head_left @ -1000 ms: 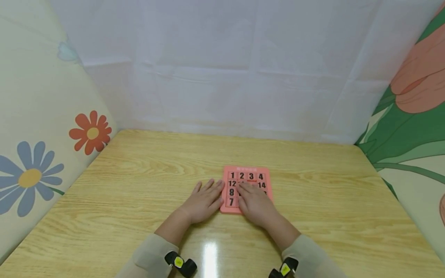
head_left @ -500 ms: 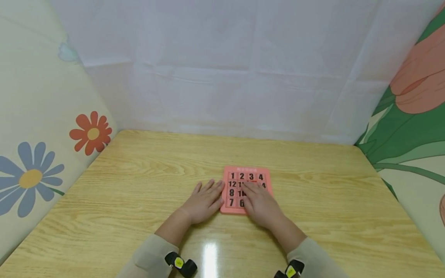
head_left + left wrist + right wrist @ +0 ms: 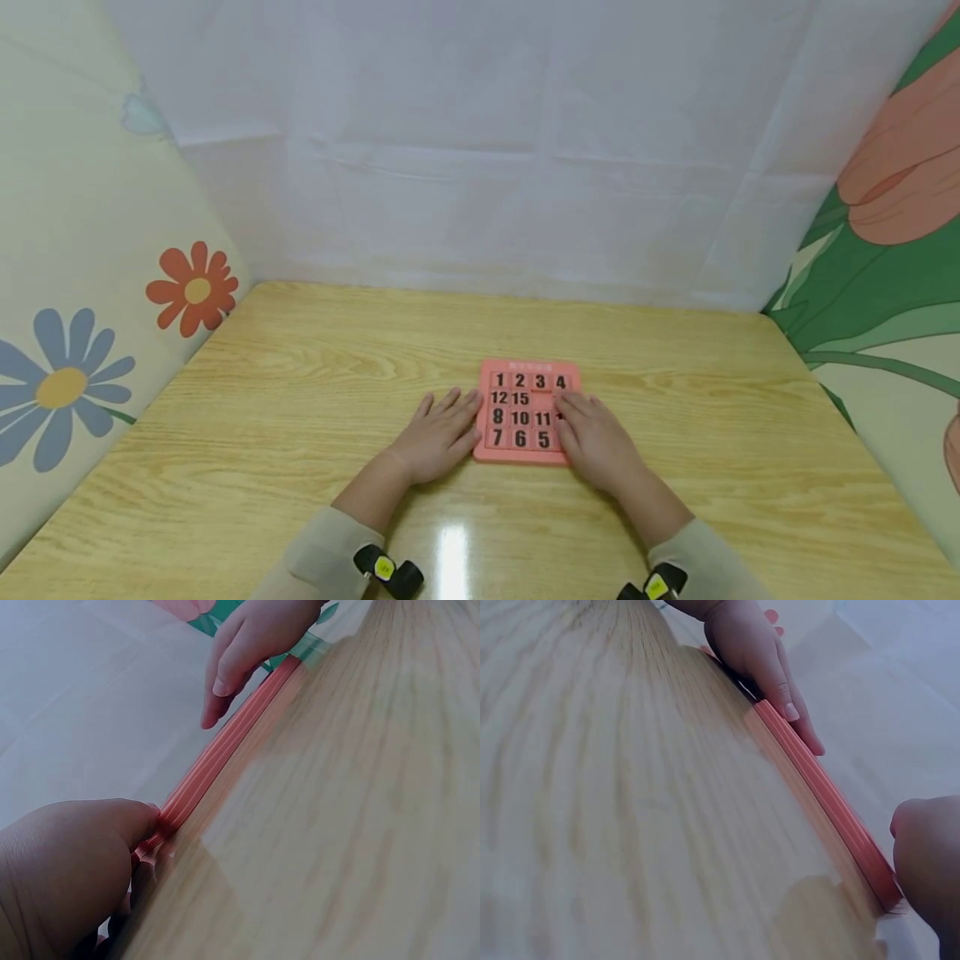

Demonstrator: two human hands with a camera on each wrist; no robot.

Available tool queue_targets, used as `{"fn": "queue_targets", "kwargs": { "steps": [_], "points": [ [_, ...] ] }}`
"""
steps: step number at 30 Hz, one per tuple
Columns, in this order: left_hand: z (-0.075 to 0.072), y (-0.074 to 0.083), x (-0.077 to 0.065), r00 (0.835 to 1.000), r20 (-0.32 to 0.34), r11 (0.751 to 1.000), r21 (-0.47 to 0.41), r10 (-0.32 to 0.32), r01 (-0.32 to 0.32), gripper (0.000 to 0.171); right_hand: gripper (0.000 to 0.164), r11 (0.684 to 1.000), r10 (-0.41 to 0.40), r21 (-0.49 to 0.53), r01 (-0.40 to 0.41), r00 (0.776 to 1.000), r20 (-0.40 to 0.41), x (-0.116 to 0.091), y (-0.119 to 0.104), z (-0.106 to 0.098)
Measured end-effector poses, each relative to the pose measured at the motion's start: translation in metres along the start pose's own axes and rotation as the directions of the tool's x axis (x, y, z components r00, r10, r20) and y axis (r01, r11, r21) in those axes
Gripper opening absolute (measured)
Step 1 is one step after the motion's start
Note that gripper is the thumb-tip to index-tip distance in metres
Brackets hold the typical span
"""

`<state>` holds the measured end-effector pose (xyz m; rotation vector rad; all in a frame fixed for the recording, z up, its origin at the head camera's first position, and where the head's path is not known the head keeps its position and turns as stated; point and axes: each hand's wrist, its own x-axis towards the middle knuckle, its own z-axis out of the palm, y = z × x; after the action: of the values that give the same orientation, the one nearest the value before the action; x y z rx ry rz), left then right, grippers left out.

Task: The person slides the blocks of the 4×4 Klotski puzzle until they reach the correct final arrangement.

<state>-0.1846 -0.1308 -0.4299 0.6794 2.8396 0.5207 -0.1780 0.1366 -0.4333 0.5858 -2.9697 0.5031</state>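
Observation:
A pink number slide puzzle [image 3: 531,455] lies flat on the wooden table, its black-numbered tiles set in a grid. The top row reads 1, 2, 3, 4; a bare slot [image 3: 541,401] shows to the right of tile 15 [image 3: 520,398]. My left hand [image 3: 435,437] rests along the left edge with fingers extended, and in the left wrist view its thumb touches the frame's side. Over the right column lies my right hand [image 3: 600,442], fingers fairly straight and together, fingertips on the tiles. It hides most of that column below tile 4.
The wood-grain table [image 3: 337,333] spreads around the puzzle. Behind it hangs a white cloth [image 3: 480,167]; flower-patterned panels [image 3: 67,250] stand at both sides. Each sleeve carries a black wrist device [image 3: 386,570].
My right hand has moved rightward across the puzzle, from the middle columns to the right column, uncovering tiles 15, 10, 11, 6 and 5 and the bare slot. My left hand stays put.

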Motion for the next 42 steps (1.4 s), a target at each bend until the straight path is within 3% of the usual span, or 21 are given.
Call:
{"fn": "queue_targets", "kwargs": {
  "steps": [14,26,42],
  "points": [
    [0.0,-0.001,-0.001,1.0,0.0,1.0,0.002,0.006,-0.006,0.059,0.047,1.0,0.011,-0.006,-0.011,1.0,0.007,-0.001,0.005,0.003],
    [0.0,-0.001,-0.001,1.0,-0.006,1.0,0.005,0.004,-0.004,0.059,0.047,0.999,-0.046,0.017,0.046,0.999,0.003,0.002,-0.004,0.005],
    [-0.001,0.001,-0.002,1.0,-0.004,1.0,0.006,0.003,-0.003,0.059,0.047,0.999,-0.028,0.02,0.028,0.999,0.028,0.008,-0.014,0.009]
  ]
}}
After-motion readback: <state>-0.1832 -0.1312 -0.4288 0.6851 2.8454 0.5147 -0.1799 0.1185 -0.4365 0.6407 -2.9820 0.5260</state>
